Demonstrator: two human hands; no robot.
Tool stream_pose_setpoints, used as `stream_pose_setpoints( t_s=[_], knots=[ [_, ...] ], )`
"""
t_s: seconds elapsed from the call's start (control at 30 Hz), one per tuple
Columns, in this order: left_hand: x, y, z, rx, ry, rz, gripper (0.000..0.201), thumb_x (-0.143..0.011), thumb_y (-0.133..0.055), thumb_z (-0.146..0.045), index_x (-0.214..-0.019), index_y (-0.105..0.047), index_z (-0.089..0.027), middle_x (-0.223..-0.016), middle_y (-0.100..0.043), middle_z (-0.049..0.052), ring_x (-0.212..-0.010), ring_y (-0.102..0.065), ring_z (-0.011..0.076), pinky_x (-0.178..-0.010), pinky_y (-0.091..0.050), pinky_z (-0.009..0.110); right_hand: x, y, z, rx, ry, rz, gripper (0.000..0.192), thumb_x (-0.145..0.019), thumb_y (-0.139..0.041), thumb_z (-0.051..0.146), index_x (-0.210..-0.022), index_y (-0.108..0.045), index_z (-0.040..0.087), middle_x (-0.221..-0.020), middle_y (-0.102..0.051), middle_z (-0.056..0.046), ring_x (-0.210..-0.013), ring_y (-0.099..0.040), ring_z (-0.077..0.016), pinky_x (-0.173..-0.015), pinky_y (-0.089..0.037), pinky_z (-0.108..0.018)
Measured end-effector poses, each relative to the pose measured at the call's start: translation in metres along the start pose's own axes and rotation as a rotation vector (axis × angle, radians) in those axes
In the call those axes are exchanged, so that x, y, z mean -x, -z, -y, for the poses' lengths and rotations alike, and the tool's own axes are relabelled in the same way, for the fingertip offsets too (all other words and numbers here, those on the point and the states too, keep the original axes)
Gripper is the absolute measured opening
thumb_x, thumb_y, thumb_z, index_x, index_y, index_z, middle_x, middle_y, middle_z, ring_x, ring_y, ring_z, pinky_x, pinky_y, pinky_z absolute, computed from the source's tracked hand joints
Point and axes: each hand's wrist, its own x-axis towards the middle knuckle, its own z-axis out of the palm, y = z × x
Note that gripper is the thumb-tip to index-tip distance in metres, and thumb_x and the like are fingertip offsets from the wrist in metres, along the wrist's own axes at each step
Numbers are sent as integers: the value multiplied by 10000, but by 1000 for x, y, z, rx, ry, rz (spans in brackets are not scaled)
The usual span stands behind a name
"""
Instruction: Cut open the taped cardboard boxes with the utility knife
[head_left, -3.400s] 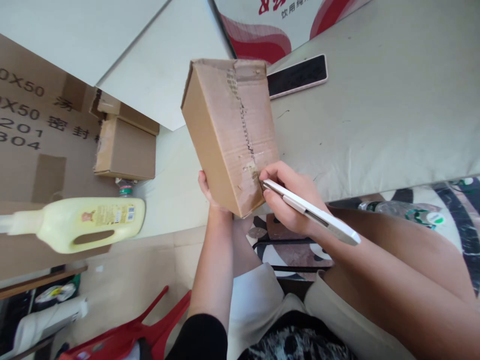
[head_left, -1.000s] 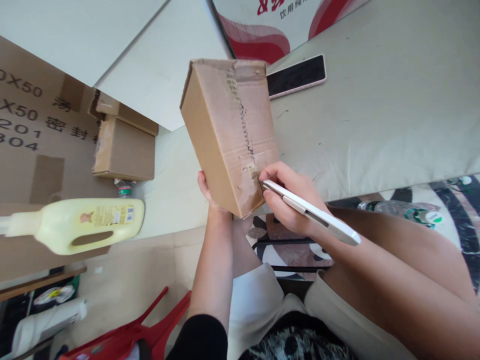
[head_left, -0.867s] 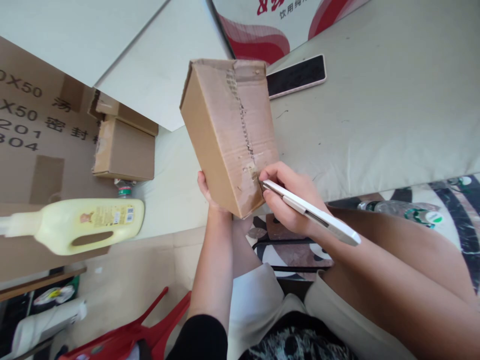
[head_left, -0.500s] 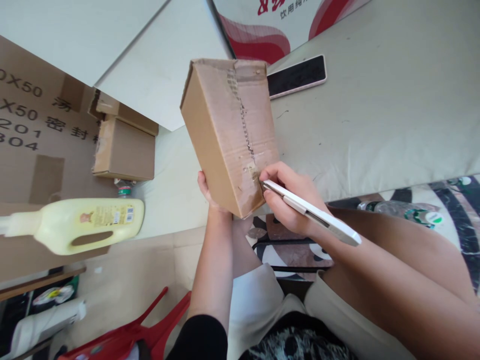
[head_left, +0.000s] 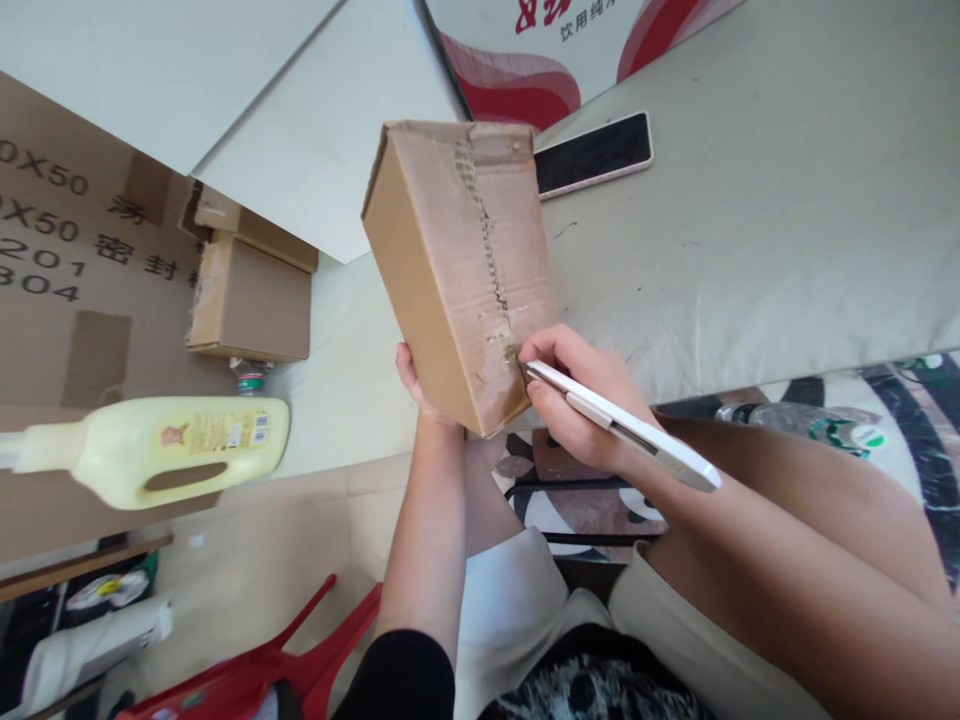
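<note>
The head view looks down on a brown cardboard box [head_left: 461, 270] held up in the air, its long taped seam facing the camera and running from the far end down to the near corner. This box serves as the landmark for everything else. The left hand [head_left: 417, 385] cups the box from beneath at its near end; only the thumb side and wrist show, the fingers being hidden behind the cardboard, so they appear wrapped on the box but their exact spread cannot be told. The right hand [head_left: 581, 405] sits at the near right corner of the box, its fingers [head_left: 551, 350] closed tight around a white utility knife [head_left: 622, 425]. The knife's tip touches the box right at the near end of the torn tape seam, and its handle slants away to the right over the forearm. Behind and to the right of the box spreads a pale desk [head_left: 750, 220], and on it, just beyond the box's far right corner, lies a phone [head_left: 592, 153] with a dark screen and a pinkish case. To the left of the box a smaller cardboard carton [head_left: 251, 295] rests on a light surface, and further left and nearer lies a pale yellow bottle [head_left: 176, 445] on its side. Below the box, past the left forearm, a red chair [head_left: 262, 670] stands on the floor.
</note>
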Motion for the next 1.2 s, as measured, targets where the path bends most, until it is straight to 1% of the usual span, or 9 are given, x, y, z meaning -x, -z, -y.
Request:
stream_pose_setpoints(
  t_s=[0.2,0.4,0.5,0.73,0.93,1.2],
  knots=[
    [2,-2,-1,-7,5,14,693,-869,-388,-757,-1134,-724,-212,-1131,-767,103,-1337,-586,351,-1090,-509,502,0,0,1,-10,15,-5,162,-795,-484,256,-952,-521,242,-623,-556,46,-550,-481,-149,-600,-376,-300],
    [3,-3,-2,-5,23,41,694,-888,-347,-751,-1111,-739,-223,-1082,-778,84,-1211,-665,319,-1009,-559,454,1,0,0,1,-14,-2,178,-793,-487,259,-964,-534,239,-609,-547,51,-552,-495,-151,-594,-375,-297],
    [4,-5,-2,0,32,51,711,-885,-328,-761,-1114,-739,-228,-1076,-776,78,-1187,-673,311,-995,-563,443,2,1,-1,-1,-9,0,180,-801,-488,258,-973,-536,237,-618,-555,49,-569,-509,-153,-604,-377,-299],
    [8,-12,-3,-2,28,13,698,-894,-318,-747,-1117,-728,-229,-1114,-767,86,-1267,-625,338,-1037,-534,484,1,1,-2,3,-14,9,195,-795,-487,260,-982,-537,237,-621,-562,45,-576,-513,-158,-606,-378,-303],
    [7,-12,-2,-20,25,-9,713,-866,-347,-769,-1170,-703,-231,-1150,-757,94,-1327,-581,353,-1078,-505,507,1,1,0,4,-27,12,190,-796,-477,263,-978,-529,240,-634,-566,48,-560,-498,-155,-604,-378,-306],
    [11,-16,-3,-7,36,29,722,-885,-314,-763,-1139,-717,-220,-1116,-764,101,-1336,-573,361,-1069,-515,511,1,1,0,6,-12,-1,180,-792,-486,267,-965,-528,239,-628,-566,49,-545,-486,-147,-589,-374,-297]
  ],
)
